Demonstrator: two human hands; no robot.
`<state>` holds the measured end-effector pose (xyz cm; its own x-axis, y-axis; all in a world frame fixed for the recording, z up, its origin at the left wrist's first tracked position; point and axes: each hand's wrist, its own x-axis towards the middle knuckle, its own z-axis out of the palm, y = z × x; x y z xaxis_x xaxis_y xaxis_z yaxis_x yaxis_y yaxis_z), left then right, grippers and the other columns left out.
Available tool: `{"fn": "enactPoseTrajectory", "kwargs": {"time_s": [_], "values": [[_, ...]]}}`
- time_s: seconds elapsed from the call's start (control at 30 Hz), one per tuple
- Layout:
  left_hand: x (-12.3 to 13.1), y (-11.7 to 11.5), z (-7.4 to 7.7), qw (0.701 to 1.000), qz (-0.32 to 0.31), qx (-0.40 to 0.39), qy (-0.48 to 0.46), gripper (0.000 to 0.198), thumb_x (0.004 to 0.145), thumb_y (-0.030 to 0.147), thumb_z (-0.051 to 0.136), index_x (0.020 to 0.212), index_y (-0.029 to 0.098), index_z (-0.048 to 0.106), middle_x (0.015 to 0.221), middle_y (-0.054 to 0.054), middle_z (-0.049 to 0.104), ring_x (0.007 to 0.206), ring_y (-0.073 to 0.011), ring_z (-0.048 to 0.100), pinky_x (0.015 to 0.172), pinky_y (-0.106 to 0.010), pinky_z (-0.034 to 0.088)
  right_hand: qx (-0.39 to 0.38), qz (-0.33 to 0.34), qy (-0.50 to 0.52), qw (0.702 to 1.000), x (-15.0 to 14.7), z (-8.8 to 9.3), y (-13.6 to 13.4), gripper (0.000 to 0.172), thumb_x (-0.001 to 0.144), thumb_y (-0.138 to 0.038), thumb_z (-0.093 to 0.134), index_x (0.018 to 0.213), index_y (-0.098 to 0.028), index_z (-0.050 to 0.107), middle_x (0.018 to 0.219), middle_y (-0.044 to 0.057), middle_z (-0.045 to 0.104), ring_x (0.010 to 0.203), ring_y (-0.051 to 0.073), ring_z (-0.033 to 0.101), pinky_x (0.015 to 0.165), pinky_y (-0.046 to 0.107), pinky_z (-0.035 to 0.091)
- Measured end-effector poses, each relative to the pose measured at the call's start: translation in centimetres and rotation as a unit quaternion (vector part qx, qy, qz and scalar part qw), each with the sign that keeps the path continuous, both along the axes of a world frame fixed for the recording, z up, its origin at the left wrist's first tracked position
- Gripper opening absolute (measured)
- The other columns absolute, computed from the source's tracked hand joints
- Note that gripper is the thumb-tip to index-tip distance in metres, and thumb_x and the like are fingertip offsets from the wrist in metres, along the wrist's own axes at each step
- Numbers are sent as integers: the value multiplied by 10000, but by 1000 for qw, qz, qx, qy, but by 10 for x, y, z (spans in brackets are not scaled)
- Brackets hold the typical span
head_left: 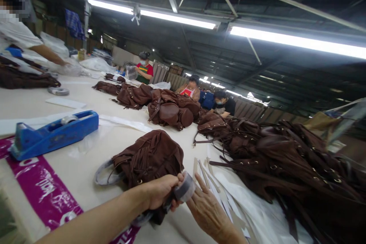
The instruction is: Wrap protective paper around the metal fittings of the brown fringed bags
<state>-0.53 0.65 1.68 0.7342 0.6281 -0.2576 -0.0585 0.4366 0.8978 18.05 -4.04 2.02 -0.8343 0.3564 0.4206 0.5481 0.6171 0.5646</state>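
Note:
My left hand (pixel 160 192) is closed in a pinch on a strap wrapped in greyish plastic (pixel 185 190), which belongs to a brown fringed bag (pixel 148 156) lying on the table just beyond. My right hand (pixel 207 207) has its fingers stretched out, touching the same wrapped strap from the right. The strap's other wrapped end (pixel 103 173) loops out at the bag's left. Thin paper strips (pixel 204 169) lie fanned beside my right hand.
A blue tape dispenser (pixel 54 133) sits at the left on a magenta printed sheet (pixel 45 188). Heaps of brown bags (pixel 286 156) fill the right and middle (pixel 168 110). A person's arm (pixel 47 54) reaches in at far left; other people sit at the table's far end.

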Motion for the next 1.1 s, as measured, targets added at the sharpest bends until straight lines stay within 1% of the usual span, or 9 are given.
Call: {"fn": "enactPoseTrajectory", "kwargs": {"time_s": [0.17,0.23,0.3,0.4,0.57,0.7,0.83,1.0,1.1], "values": [[-6,-21,11,882,95,423,186,72,810,234,399,769,195,443,683,-6,477,638,-160,466,654,-291,402,-62,-54,123,989,35,1,-39,420,901,-111,427,1285,-223,554,1285,40,623,1226,214,531,1110,402,313],[-5,-29,12,803,80,526,267,68,801,160,400,814,187,461,730,-34,524,710,-199,510,720,-333,402,-162,-176,326,915,32,11,-50,358,936,-250,438,1268,-217,569,1252,76,640,1167,240,577,999,393,433],[0,-36,11,725,55,599,336,147,788,104,381,870,169,484,806,-78,574,771,-236,547,742,-361,410,-314,-252,474,783,17,24,-55,390,941,-413,427,1230,-217,599,1234,79,648,1139,255,588,960,393,456],[9,-42,5,681,26,635,365,205,779,68,387,920,143,515,887,-117,600,848,-267,563,776,-384,424,-501,-224,539,639,-8,38,-51,452,878,-530,484,1112,-187,665,1079,64,700,1039,261,608,921,379,450],[16,-44,-7,644,4,673,363,239,797,65,391,977,128,536,921,-125,597,857,-278,551,797,-422,434,-594,-150,549,569,-19,31,-41,271,731,-385,652,877,-158,677,819,16,665,825,197,586,774,300,434],[20,-48,-13,651,-6,664,368,232,794,61,391,964,135,530,934,-120,585,868,-268,530,819,-420,423,-573,-169,560,574,-14,19,-42,178,672,-317,653,750,-158,646,666,-17,577,683,154,513,654,266,382],[18,-54,-13,684,-23,630,367,222,812,87,373,974,144,513,970,-117,569,896,-256,509,822,-402,398,-597,-181,628,465,-11,11,-47,229,588,-310,721,727,-151,633,625,-28,566,634,130,497,617,251,354],[-4,-40,11,865,-128,438,209,179,820,281,485,957,174,528,856,-15,572,787,-176,508,680,-262,385,-628,-157,647,403,-8,10,-55,315,485,-247,797,707,-154,594,612,-28,583,596,121,503,592,245,358],[-16,-24,25,918,-196,315,139,198,735,288,561,886,169,609,805,14,565,775,-159,509,670,-231,379,-615,-151,613,472,-10,18,-57,271,506,-198,783,711,-150,611,643,-26,601,633,127,513,614,244,365]]}}
